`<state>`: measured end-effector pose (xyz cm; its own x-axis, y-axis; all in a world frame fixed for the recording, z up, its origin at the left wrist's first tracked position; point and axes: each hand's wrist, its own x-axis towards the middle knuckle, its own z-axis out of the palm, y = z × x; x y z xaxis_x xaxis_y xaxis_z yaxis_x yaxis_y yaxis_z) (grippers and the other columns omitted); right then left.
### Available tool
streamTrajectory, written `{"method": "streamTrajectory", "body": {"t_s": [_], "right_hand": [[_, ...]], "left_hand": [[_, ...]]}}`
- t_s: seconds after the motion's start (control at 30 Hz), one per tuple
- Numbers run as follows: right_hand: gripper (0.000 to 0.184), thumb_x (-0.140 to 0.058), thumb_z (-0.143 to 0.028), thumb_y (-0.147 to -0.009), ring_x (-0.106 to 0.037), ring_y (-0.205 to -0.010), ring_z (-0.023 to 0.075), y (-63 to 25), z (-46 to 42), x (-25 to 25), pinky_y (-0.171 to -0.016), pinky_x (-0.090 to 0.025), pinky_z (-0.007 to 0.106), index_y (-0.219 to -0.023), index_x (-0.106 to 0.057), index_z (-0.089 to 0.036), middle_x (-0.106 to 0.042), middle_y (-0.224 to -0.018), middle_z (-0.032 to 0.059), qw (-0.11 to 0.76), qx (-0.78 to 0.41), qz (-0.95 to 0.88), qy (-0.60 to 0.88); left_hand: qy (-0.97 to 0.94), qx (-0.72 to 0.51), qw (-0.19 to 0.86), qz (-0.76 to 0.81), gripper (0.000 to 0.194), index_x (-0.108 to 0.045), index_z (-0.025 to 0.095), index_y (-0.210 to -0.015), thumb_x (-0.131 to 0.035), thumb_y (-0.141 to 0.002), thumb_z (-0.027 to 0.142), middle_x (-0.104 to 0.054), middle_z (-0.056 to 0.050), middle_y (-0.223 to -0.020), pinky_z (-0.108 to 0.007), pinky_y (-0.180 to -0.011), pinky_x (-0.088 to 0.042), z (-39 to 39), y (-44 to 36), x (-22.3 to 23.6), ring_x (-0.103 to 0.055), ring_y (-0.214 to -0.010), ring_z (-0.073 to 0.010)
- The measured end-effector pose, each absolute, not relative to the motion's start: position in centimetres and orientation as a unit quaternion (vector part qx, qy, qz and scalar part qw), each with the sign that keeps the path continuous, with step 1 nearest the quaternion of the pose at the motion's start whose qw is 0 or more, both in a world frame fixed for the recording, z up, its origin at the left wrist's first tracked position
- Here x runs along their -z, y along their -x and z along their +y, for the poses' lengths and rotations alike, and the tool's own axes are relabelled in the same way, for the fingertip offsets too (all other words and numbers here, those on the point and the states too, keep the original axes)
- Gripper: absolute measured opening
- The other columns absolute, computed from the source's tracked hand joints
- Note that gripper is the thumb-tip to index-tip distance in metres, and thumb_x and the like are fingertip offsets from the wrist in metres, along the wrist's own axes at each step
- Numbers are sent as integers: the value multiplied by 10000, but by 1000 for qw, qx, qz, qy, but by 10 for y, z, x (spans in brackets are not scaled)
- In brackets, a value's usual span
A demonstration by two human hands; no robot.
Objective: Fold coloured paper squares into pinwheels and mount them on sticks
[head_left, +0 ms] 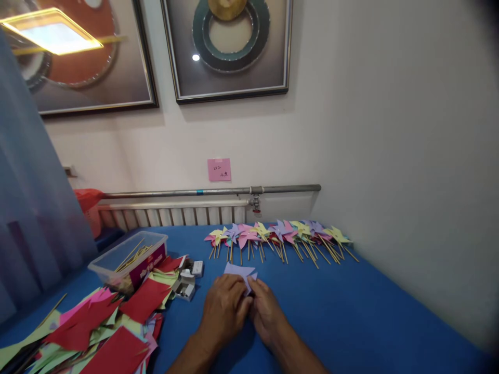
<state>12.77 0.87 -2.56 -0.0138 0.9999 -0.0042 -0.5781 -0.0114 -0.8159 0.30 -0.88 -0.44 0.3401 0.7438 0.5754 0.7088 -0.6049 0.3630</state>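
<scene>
A lavender paper pinwheel (238, 270), its blades partly folded, is pinched between my two hands above the blue table. My left hand (225, 304) covers its near left part with closed fingers. On the right edge of the same paper, my right hand (265, 310) has its thumb and fingers closed. The middle of the paper is hidden behind my fingers, so I cannot tell whether a pin is in it. Finished pinwheels on sticks (278, 232) lie in a row beyond my hands.
Left of my hands, cut sheets of coloured paper (117, 348) lie in a loose pile. Behind them stands a clear plastic box (156, 238) with thin sticks (134, 257). Small open boxes (185, 287) sit beside it. A wall with a pipe (218, 191) bounds the blue table (351, 311).
</scene>
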Motion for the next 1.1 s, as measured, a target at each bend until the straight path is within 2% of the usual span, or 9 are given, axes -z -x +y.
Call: {"method": "streamTrajectory", "body": {"t_s": [0.17,0.23,0.3,0.37,0.43,0.53,0.63,0.9,1.1], "right_hand": [[423,-912,-468,-647,-771,-894,300,-134,18,27,-760,-599,378,-906,-713,-199,-809,-866,67,634,-645,-302,300],[425,-912,-465,-659,-778,-910,315,-134,18,27,-780,-605,401,-925,-730,-188,-814,-858,81,627,-650,-306,300],[432,-916,-466,-662,-784,-900,318,-134,18,28,-779,-609,406,-938,-740,-184,-815,-842,82,619,-652,-309,310],[440,-923,-473,-653,-787,-888,316,-133,18,29,-773,-612,402,-933,-746,-183,-815,-824,77,614,-651,-313,319],[451,-933,-488,-635,-787,-880,316,-131,18,30,-775,-613,398,-907,-750,-179,-810,-794,72,609,-651,-319,322],[459,-942,-498,-640,-784,-889,315,-129,15,26,-805,-609,398,-903,-759,-169,-810,-793,75,604,-657,-331,307],[469,-927,-511,-692,-779,-924,317,-128,8,19,-846,-598,415,-969,-775,-164,-823,-865,92,590,-671,-347,284],[474,-892,-513,-749,-768,-997,324,-130,-1,10,-915,-577,445,-1049,-783,-163,-832,-960,110,565,-689,-373,259],[533,-948,-464,-644,-781,-878,310,-132,11,27,-840,-594,412,-1026,-775,-135,-828,-904,109,578,-652,-375,316]], "left_hand": [[-702,-462,77,536,257,-743,224,-1058,-523,-979,330,-764,-137,-1164,-444,-1040,-486,3,12,-3,-676,-1144,-285],[-617,-506,174,577,271,-733,197,-1004,-563,-935,396,-774,-126,-1051,-419,-943,-515,14,20,-2,-702,-1039,-280],[-537,-528,320,575,358,-714,170,-895,-648,-848,518,-750,-92,-844,-361,-772,-518,25,25,3,-700,-826,-248],[-470,-531,457,536,471,-690,157,-814,-745,-727,616,-686,-45,-681,-303,-633,-461,33,26,11,-636,-642,-194],[-425,-537,531,499,521,-691,146,-783,-849,-596,607,-660,-21,-624,-270,-580,-414,37,24,20,-581,-562,-152],[-393,-564,545,480,484,-696,140,-733,-931,-469,471,-661,-11,-591,-246,-556,-396,38,20,25,-551,-521,-123],[-375,-592,534,473,426,-689,144,-695,-934,-458,400,-640,6,-551,-232,-534,-384,37,20,21,-525,-491,-107],[-363,-610,527,467,404,-671,155,-673,-927,-466,389,-618,16,-541,-232,-531,-388,31,20,6,-506,-493,-102],[-383,-606,520,465,398,-639,170,-651,-918,-480,396,-563,51,-508,-215,-502,-330,26,14,3,-462,-466,-83]]}}
